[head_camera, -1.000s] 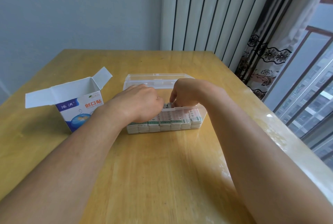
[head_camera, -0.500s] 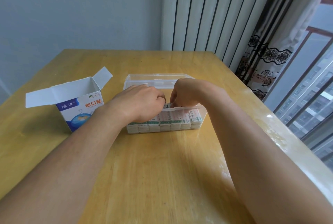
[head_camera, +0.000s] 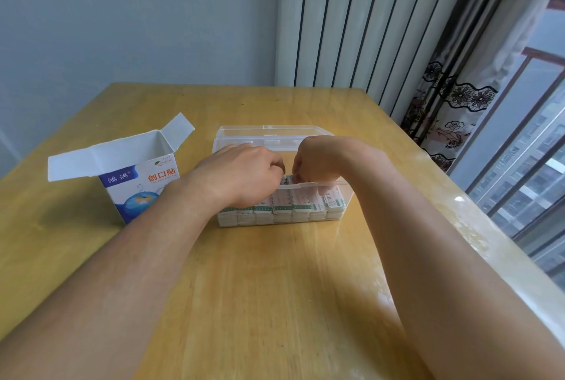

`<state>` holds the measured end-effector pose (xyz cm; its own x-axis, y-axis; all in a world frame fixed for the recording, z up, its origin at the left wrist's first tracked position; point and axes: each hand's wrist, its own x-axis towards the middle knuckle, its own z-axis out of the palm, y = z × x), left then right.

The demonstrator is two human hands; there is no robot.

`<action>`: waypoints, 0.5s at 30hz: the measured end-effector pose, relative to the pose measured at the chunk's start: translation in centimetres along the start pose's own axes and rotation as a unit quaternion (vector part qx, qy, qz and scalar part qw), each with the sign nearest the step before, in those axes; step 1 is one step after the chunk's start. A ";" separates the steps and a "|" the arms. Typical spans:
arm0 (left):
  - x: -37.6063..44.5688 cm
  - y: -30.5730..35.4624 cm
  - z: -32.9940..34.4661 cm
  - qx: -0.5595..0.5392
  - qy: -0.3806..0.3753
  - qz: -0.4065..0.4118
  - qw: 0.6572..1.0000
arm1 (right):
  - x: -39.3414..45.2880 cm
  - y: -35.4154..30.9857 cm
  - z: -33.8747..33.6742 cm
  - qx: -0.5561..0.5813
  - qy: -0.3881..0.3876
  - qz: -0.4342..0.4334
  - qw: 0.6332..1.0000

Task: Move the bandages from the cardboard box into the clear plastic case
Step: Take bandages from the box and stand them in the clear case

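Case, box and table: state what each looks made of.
Case: clear, glossy plastic; the bandages show through its wall. Box: thin printed cardboard, with creased white flaps. Table: seemingly varnished wood; grain lines and window glare.

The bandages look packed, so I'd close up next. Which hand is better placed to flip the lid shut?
Probably the right hand: it sits directly in front of the open lid, while the left hand lies lower over the bandages.

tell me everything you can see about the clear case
The case is a clear plastic rectangular box on the wooden table, right of the cardboard box. Its hinged lid lies open behind it. Rows of bandages fill it edge-on. Both hands, left and right, reach into its top.
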<state>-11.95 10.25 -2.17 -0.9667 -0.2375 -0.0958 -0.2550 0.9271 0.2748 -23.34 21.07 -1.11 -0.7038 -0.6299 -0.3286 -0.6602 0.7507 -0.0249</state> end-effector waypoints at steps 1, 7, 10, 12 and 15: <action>0.0 0.0 0.0 0.002 0.000 0.000 1.000 | 0.0 0.0 0.0 -0.004 0.001 0.000 1.000; -0.2 0.2 -0.1 -0.007 0.002 0.001 1.000 | -0.2 -0.1 -0.2 -0.024 0.001 0.001 1.000; -0.7 0.5 -0.5 -0.061 0.028 0.011 0.998 | -0.8 0.3 -0.7 0.061 0.027 0.004 0.998; -1.3 0.4 -1.4 -0.100 0.077 0.022 0.992 | -1.6 0.5 -1.3 0.066 0.049 -0.005 0.997; -2.7 -0.7 -3.3 -0.143 0.228 0.015 0.963 | -2.7 1.1 -2.1 0.124 0.167 -0.020 0.978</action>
<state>-9.18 9.25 1.06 -0.8669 -0.3758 0.3276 -0.1604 0.8324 0.5304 -22.69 23.20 1.74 -0.7530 -0.6580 0.0026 -0.6337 0.7240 -0.2726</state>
